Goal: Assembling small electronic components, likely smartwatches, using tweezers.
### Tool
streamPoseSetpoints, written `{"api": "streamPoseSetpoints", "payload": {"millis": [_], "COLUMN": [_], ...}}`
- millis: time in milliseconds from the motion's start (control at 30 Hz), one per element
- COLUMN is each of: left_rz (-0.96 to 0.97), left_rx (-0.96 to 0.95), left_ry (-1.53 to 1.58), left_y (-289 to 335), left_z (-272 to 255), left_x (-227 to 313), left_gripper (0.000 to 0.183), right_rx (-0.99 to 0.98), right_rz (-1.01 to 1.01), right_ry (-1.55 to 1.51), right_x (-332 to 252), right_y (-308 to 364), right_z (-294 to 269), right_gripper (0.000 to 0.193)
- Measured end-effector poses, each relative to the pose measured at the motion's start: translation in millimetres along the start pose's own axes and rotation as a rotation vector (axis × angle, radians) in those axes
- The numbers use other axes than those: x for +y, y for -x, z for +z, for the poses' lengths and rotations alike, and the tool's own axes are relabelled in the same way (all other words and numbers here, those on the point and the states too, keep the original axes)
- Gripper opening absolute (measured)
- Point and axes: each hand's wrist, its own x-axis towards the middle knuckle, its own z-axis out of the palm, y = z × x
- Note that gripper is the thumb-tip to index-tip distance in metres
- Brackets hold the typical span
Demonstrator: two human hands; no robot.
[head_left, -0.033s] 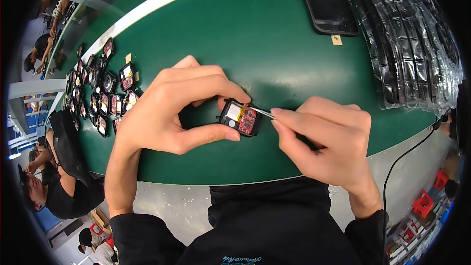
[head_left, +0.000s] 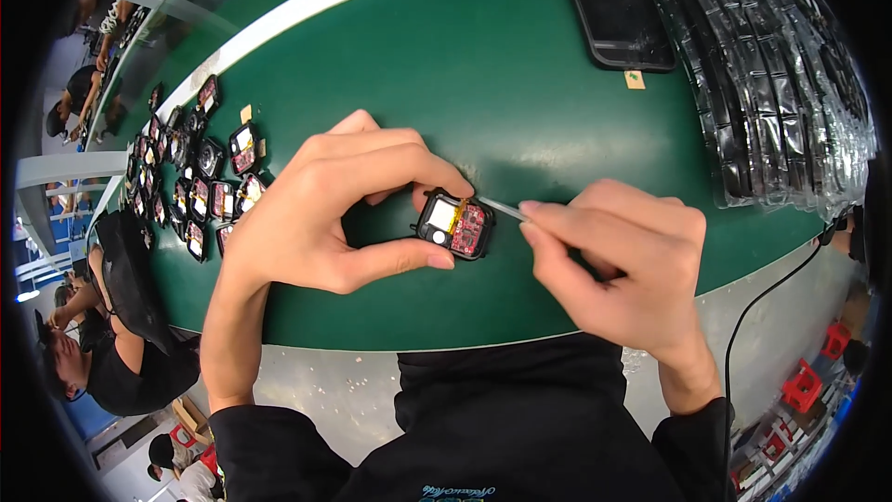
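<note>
A small black watch case lies open in the middle, showing a red circuit board, a white block, a yellow strip and a round pale disc. My left hand grips this case between the thumb at its lower left and the forefinger at its top edge. My right hand pinches slim metal tweezers. Their tip reaches the upper right edge of the case, close to my left fingertip; whether it touches is too small to tell.
Several similar open cases are heaped at the left of the green table. A black phone-like slab lies at the far right beside stacked clear plastic trays. A black cable hangs at right; a person sits at left.
My right hand has shifted very slightly right, and the tweezers' tip has moved from over the board to the case's upper right edge. My left hand keeps its hold.
</note>
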Motion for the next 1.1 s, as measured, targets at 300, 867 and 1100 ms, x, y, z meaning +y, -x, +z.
{"api": "streamPoseSetpoints", "payload": {"millis": [300,867,1100], "left_rz": [0.130,0.353,0.655], "left_rx": [0.070,0.197,0.067], "left_ry": [-0.133,0.056,-0.208], "left_y": [-7.6,-213.8,-405.7], "left_z": [3.9,-41.1,8.7], "left_x": [11.3,110.2,161.4], "left_gripper": [0.046,0.050,0.050], "right_rx": [0.251,0.280,0.198], "right_rz": [0.160,0.177,0.171], "right_ry": [-0.096,-0.255,-0.206], "right_x": [-10.0,7.4,2.9], "right_y": [-2.7,11.5,7.8], "right_z": [-6.6,-8.6,-3.2], "right_gripper": [0.020,0.017,0.018]}}
